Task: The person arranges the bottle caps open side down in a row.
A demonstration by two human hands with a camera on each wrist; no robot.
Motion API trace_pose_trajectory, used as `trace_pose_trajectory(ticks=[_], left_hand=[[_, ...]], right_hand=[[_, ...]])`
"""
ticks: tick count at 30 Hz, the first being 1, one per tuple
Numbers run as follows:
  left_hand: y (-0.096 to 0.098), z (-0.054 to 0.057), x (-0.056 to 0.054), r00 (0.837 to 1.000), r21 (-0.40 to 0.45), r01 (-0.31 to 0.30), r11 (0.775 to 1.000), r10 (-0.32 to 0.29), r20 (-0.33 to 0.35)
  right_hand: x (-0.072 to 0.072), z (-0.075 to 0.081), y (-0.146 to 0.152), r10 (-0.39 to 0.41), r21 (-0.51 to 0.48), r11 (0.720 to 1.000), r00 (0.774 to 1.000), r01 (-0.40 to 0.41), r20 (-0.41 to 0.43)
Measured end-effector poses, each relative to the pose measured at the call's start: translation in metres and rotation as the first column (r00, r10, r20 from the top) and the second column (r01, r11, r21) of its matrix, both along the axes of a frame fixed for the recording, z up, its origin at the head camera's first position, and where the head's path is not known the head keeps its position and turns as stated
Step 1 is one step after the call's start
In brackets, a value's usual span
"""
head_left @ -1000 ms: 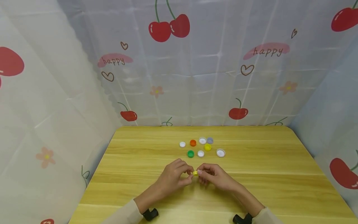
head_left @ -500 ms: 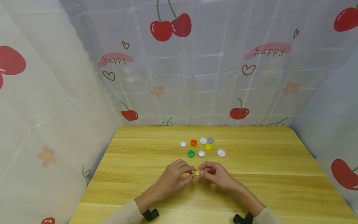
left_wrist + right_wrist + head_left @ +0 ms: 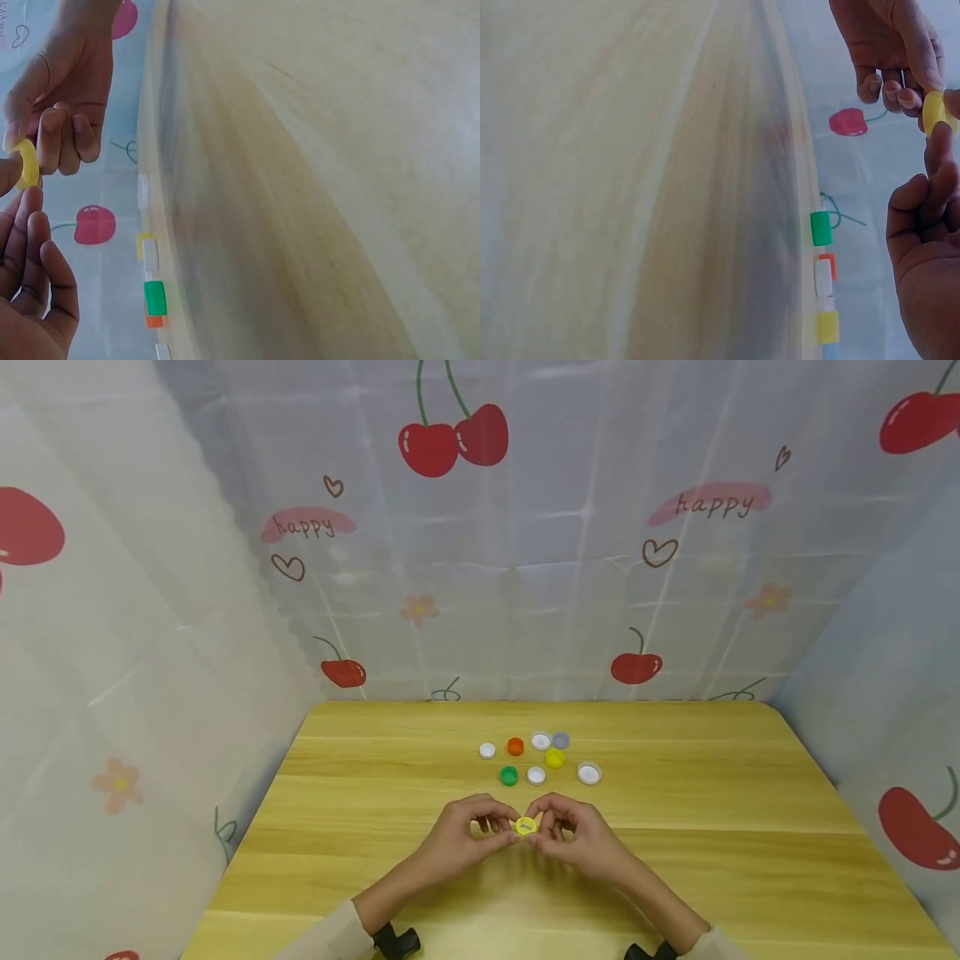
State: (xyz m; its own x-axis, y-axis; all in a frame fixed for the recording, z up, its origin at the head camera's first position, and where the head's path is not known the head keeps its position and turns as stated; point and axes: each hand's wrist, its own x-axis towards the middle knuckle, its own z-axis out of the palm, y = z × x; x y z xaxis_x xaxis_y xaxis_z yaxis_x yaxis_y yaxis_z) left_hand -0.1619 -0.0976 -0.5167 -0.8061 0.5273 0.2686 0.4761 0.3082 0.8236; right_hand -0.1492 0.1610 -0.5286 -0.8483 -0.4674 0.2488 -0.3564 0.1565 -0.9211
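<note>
Fingers of the left hand and right hand pinch one yellow cap between them, raised off the worktop. The head view shows its flat face, with a small dark marking too fine to read. Both wrist views catch it nearly edge-on, as a narrow curved rim against the curtain. Only the head view lays out the group beyond the hands: a green cap, an orange cap, a second yellow cap, a lavender cap and four white caps. From the wrists, some of these appear as small blocks at the worktop's far side, a few overlapping.

The pinched one sits in the gap between the hands, thumb and forefinger meeting it from each side, each pair parted only by the cap. In the left wrist view the right hand's other fingers curl below it; in the right wrist view the left hand's others hang bent.
</note>
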Motion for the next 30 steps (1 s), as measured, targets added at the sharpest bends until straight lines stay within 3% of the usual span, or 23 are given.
trace_pose_trajectory(ticks=[4, 9, 12, 17, 23, 30], left_hand=[[-0.001, 0.002, 0.0, 1.0, -0.011, -0.003, 1.0, 0.003, 0.006], [-0.009, 0.003, 0.001, 1.0, -0.05, -0.01, 0.999, 0.01, 0.019], [-0.019, 0.004, 0.002, 0.999, -0.079, -0.021, 0.997, 0.023, 0.025], [-0.043, 0.004, 0.002, 0.998, -0.157, -0.053, 0.986, 0.048, -0.037], [-0.076, -0.004, 0.006, 0.99, -0.261, -0.075, 0.962, 0.042, -0.132], [-0.107, -0.013, 0.006, 0.985, -0.367, -0.138, 0.92, 0.088, -0.152]], right_hand=[[-0.001, 0.0, -0.001, 0.01, -0.007, 1.0, 1.0, -0.01, -0.006], [-0.004, 0.001, -0.009, 0.044, 0.008, 0.999, 0.997, -0.044, -0.07], [-0.009, 0.004, -0.018, 0.078, 0.061, 0.996, 0.989, -0.071, -0.128], [-0.019, 0.014, -0.039, 0.14, 0.206, 0.973, 0.978, -0.106, -0.155], [-0.026, 0.012, -0.072, 0.193, 0.398, 0.908, 0.973, -0.13, -0.122], [-0.033, 0.007, -0.114, 0.255, 0.604, 0.796, 0.931, -0.05, -0.259]])
